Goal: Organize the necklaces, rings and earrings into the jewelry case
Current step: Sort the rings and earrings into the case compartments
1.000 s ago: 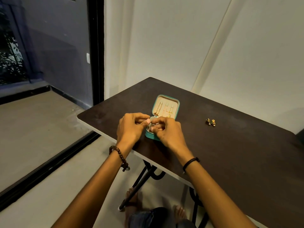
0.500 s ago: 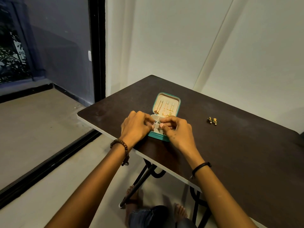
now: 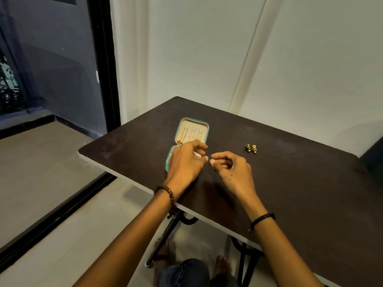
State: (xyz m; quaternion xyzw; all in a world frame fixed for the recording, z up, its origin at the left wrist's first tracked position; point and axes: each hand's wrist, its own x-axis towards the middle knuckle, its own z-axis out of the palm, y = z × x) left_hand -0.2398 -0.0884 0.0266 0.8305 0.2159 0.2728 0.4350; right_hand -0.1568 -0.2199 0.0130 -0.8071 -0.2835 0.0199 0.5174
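Fingers (image 3: 215, 160) of the right hand (image 3: 232, 168) are curled, with thumb and forefinger tips drawn close together just to the right of the jewelry case (image 3: 194, 123). Whether they pinch some tiny piece cannot be told at this size. The left hand (image 3: 184, 164) lies over the lower half of the case with its fingers (image 3: 199, 146) bent down into it. A pale sliver shows beneath them, but I cannot tell if they hold it or only press on the lining. The case is open and lies flat on the dark tabletop (image 3: 290, 183), its lid on the far side of the left hand. The step in hand looks like seating a small item in the lower half, probably a ring or earring. Once that is done, the right hand needs to reach further right of the case for the earrings (image 3: 251, 148) and take them in a fine fingertip pinch, since they are small and could roll or skid. By count: one case, three gold necklaces (image 3: 192, 136) hanging side by side inside the lid, and two earrings lying loose and touching each other to the right of the case. No ring is visible, as the lower half is hidden.
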